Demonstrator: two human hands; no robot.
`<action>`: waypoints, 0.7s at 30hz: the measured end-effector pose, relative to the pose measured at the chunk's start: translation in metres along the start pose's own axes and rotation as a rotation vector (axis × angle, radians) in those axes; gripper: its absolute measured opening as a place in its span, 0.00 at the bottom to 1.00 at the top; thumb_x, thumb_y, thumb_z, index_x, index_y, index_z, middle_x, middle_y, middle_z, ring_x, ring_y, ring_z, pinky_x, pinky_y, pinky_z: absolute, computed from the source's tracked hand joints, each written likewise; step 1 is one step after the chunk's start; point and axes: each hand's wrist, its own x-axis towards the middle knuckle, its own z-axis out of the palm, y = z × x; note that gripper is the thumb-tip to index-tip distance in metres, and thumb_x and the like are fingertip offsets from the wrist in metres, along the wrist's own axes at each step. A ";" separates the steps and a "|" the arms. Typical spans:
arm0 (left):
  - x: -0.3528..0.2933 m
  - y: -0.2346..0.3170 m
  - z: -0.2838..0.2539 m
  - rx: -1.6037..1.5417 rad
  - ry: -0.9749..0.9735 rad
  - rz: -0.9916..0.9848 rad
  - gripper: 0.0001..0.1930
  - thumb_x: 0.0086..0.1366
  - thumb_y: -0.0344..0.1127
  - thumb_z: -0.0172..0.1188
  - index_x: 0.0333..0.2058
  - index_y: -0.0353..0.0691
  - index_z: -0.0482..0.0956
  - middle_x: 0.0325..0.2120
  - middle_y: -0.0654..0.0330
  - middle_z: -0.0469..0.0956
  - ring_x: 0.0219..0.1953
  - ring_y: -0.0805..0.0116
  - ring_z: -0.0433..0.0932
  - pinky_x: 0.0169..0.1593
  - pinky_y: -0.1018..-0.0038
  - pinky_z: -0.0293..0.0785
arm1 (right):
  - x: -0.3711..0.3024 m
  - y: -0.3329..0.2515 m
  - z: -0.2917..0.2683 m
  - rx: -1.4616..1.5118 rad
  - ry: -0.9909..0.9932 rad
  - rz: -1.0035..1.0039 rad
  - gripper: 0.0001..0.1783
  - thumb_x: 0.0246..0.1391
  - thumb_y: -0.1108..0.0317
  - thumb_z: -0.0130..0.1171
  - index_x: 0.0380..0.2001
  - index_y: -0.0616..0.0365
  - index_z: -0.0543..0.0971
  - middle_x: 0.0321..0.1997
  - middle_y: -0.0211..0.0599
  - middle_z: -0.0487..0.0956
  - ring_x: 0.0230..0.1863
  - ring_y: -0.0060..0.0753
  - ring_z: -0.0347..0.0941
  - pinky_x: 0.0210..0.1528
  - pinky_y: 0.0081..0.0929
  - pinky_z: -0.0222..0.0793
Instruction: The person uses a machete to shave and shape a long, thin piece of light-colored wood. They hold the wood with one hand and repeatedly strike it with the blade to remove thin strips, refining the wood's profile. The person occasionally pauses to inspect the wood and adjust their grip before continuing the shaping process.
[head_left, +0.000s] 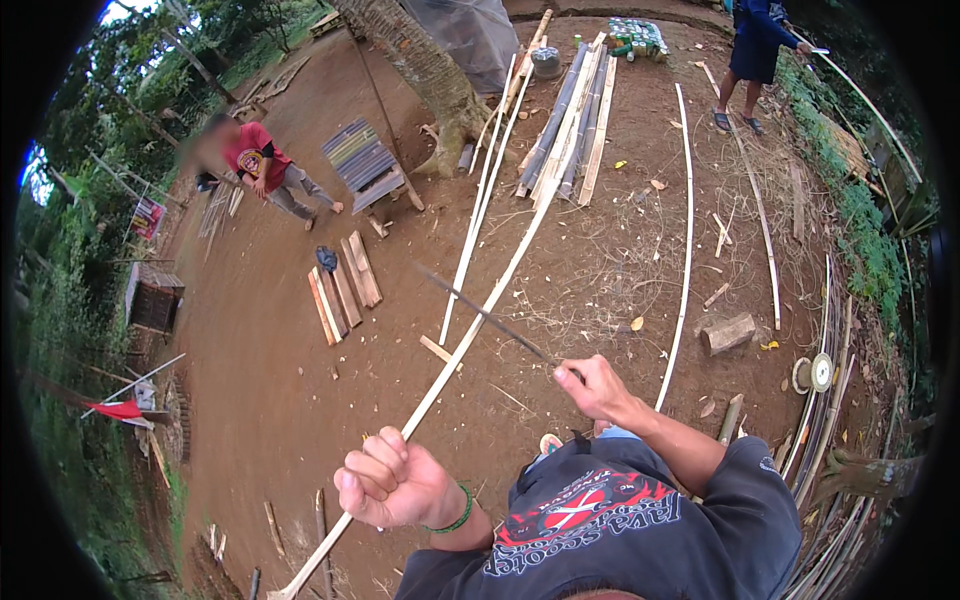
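Observation:
My left hand (pixel 400 478), with a green band at its wrist, is closed round a long pale bamboo strip (pixel 440 378). The strip slants from the lower left up to the split bamboo pieces (pixel 590 120) at the top. In my right hand (pixel 597 390) is the handle of a machete (pixel 520 342), its long, thin, dark blade pointing up and left. That blade crosses the strip in the picture, well beyond my left fist; whether it touches the strip I cannot tell.
Short planks (pixel 345 285) lie on bare soil at left, below a slatted bench (pixel 362 165). A person in red (pixel 258 155) stands behind them, another in dark clothes (pixel 757 50) at top right. Long strips (pixel 685 240), a wood block (pixel 728 333) and a spool (pixel 820 373) lie right.

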 end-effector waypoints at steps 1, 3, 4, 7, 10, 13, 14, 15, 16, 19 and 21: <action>0.000 -0.003 -0.002 -0.023 0.003 -0.029 0.21 0.66 0.34 0.44 0.15 0.48 0.49 0.10 0.69 0.49 0.14 0.78 0.48 0.25 0.74 0.56 | -0.005 -0.009 0.002 -0.013 -0.032 -0.046 0.29 0.63 0.49 0.52 0.19 0.65 0.74 0.10 0.45 0.64 0.12 0.38 0.59 0.20 0.41 0.55; -0.003 -0.004 0.001 0.048 -0.015 -0.018 0.23 0.66 0.35 0.46 0.14 0.49 0.48 0.09 0.70 0.48 0.13 0.78 0.47 0.24 0.75 0.54 | -0.015 -0.024 0.003 0.002 -0.089 -0.098 0.28 0.62 0.49 0.53 0.19 0.64 0.74 0.10 0.46 0.65 0.11 0.42 0.60 0.20 0.41 0.56; -0.005 -0.005 0.002 0.080 -0.023 -0.021 0.24 0.67 0.35 0.47 0.13 0.50 0.47 0.09 0.70 0.47 0.13 0.78 0.46 0.23 0.75 0.53 | -0.020 -0.031 0.003 0.007 -0.114 -0.117 0.28 0.62 0.50 0.53 0.19 0.64 0.74 0.10 0.47 0.65 0.11 0.44 0.60 0.20 0.41 0.57; -0.005 -0.003 0.002 0.062 -0.006 -0.008 0.23 0.66 0.35 0.47 0.13 0.50 0.49 0.09 0.70 0.48 0.13 0.78 0.46 0.23 0.75 0.53 | -0.030 -0.041 0.006 -0.003 -0.132 -0.201 0.26 0.61 0.50 0.55 0.21 0.64 0.76 0.11 0.49 0.68 0.13 0.48 0.66 0.21 0.41 0.61; -0.004 0.002 -0.004 -0.001 0.030 -0.029 0.21 0.66 0.34 0.45 0.14 0.49 0.50 0.09 0.70 0.50 0.13 0.78 0.47 0.24 0.74 0.55 | -0.017 -0.018 0.001 -0.080 -0.088 -0.243 0.26 0.60 0.50 0.55 0.20 0.63 0.76 0.12 0.50 0.69 0.15 0.47 0.69 0.23 0.43 0.63; 0.001 0.009 -0.013 0.007 -0.009 -0.047 0.20 0.65 0.33 0.45 0.14 0.49 0.50 0.09 0.69 0.51 0.13 0.77 0.48 0.25 0.73 0.56 | 0.031 0.086 -0.021 -0.064 0.164 0.327 0.36 0.63 0.41 0.46 0.17 0.66 0.74 0.13 0.43 0.70 0.18 0.38 0.68 0.26 0.45 0.62; 0.002 0.008 -0.017 0.020 -0.035 -0.051 0.21 0.65 0.33 0.45 0.14 0.49 0.50 0.09 0.69 0.51 0.13 0.77 0.48 0.24 0.73 0.56 | 0.042 0.113 -0.038 -0.201 0.249 0.399 0.42 0.62 0.34 0.43 0.17 0.68 0.75 0.15 0.47 0.73 0.21 0.41 0.71 0.29 0.46 0.64; -0.001 0.005 -0.022 0.029 -0.060 -0.052 0.21 0.65 0.33 0.46 0.14 0.49 0.50 0.09 0.69 0.51 0.13 0.77 0.48 0.24 0.73 0.55 | 0.046 0.130 -0.049 -0.221 0.263 0.480 0.43 0.61 0.33 0.42 0.18 0.69 0.75 0.18 0.51 0.75 0.24 0.43 0.73 0.33 0.46 0.66; 0.001 0.005 -0.023 0.008 -0.082 -0.053 0.20 0.65 0.33 0.46 0.14 0.49 0.50 0.09 0.68 0.51 0.13 0.77 0.48 0.24 0.73 0.55 | 0.047 0.135 -0.051 -0.194 0.298 0.473 0.43 0.61 0.33 0.43 0.17 0.68 0.74 0.17 0.48 0.73 0.23 0.40 0.71 0.32 0.46 0.65; 0.001 0.014 -0.028 -0.038 -0.112 -0.025 0.20 0.65 0.34 0.46 0.15 0.48 0.51 0.10 0.69 0.52 0.14 0.78 0.49 0.24 0.74 0.54 | 0.028 0.139 -0.043 -0.173 0.360 0.449 0.41 0.62 0.35 0.43 0.15 0.66 0.72 0.15 0.40 0.71 0.21 0.33 0.66 0.29 0.42 0.62; 0.007 0.034 -0.026 -0.058 -0.109 0.022 0.20 0.65 0.34 0.46 0.15 0.49 0.51 0.10 0.69 0.52 0.15 0.78 0.49 0.25 0.75 0.53 | 0.009 0.133 -0.028 -0.148 0.378 0.430 0.40 0.63 0.36 0.43 0.15 0.65 0.72 0.15 0.37 0.70 0.20 0.31 0.66 0.28 0.40 0.62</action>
